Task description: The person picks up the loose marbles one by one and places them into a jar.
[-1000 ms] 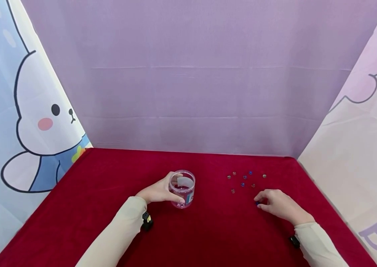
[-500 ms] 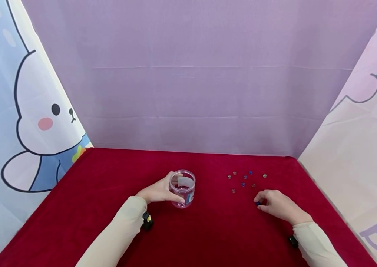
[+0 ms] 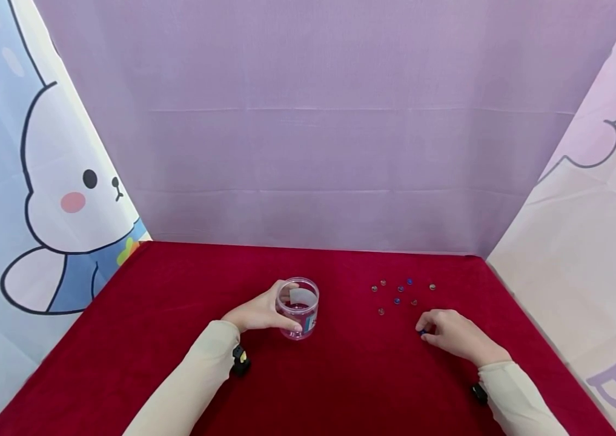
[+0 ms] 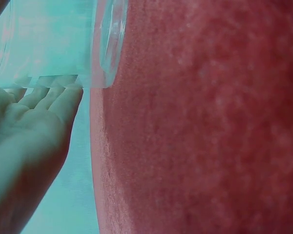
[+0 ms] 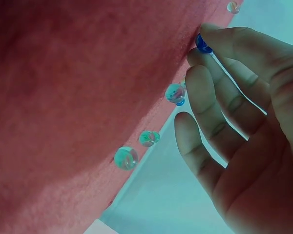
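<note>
One blue marble (image 5: 203,44) is pinched in the grip of the right hand (image 3: 452,333), between thumb and fingertip, and one clear jar (image 3: 299,309) is clasped upright round its side by the grip of the left hand (image 3: 260,312). Eight further marbles (image 3: 397,301) are counted, scattered beyond the right hand. The worktop (image 3: 351,387) is covered in red cloth (image 3: 204,266) and bordered by a lilac curtain (image 3: 308,145) behind and printed sheets (image 3: 48,200) at both sides.
</note>
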